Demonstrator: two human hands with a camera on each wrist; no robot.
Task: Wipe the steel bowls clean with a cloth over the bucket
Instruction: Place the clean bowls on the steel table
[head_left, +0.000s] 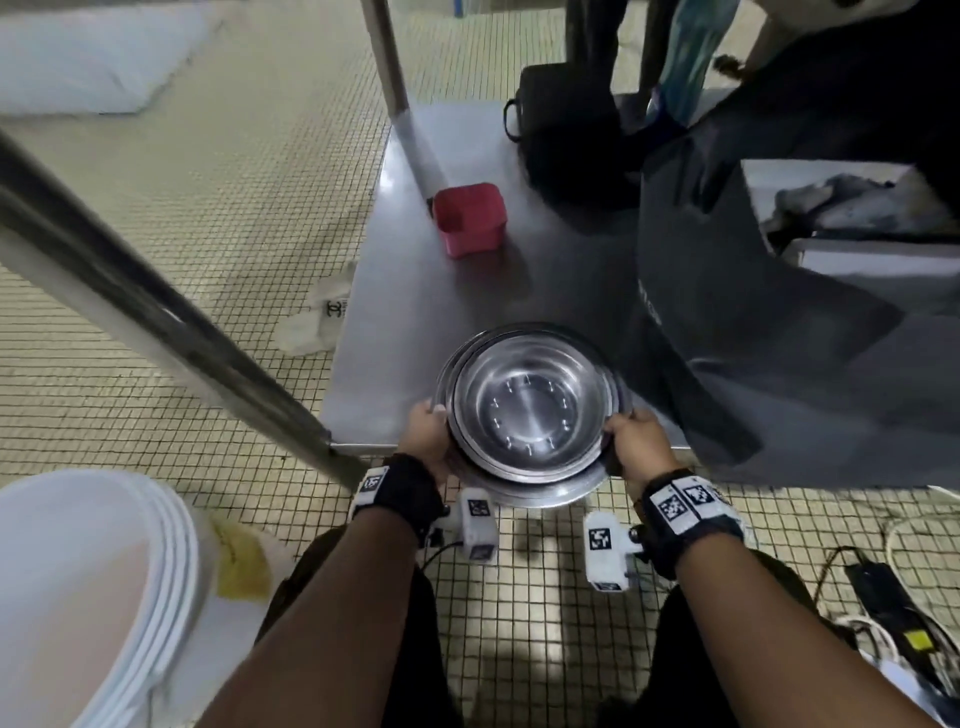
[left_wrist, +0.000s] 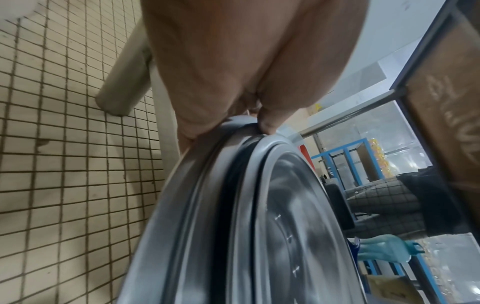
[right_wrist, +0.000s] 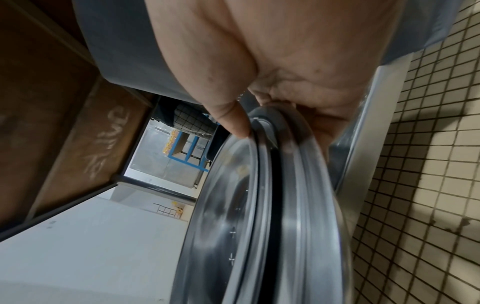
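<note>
A nested stack of steel bowls (head_left: 527, 410) sits at the near edge of a low steel shelf (head_left: 410, 322), partly overhanging the tiled floor. My left hand (head_left: 431, 428) grips the stack's left rim and my right hand (head_left: 634, 439) grips its right rim. In the left wrist view the left hand (left_wrist: 226, 72) has its thumb over the rims of the bowls (left_wrist: 272, 216). The right wrist view shows my right hand (right_wrist: 272, 61) holding the bowls (right_wrist: 259, 205) the same way. A white bucket (head_left: 174, 545) stands at lower left, with a yellow cloth (head_left: 241, 564) beside it on the floor.
On the shelf stand a red container (head_left: 470, 218), a black bag (head_left: 566, 135) and a large grey bag (head_left: 727, 312). A slanted steel leg (head_left: 156, 312) crosses on the left. A white plastic bag (head_left: 317, 317) lies on the floor; cables and a charger (head_left: 883, 587) lie at lower right.
</note>
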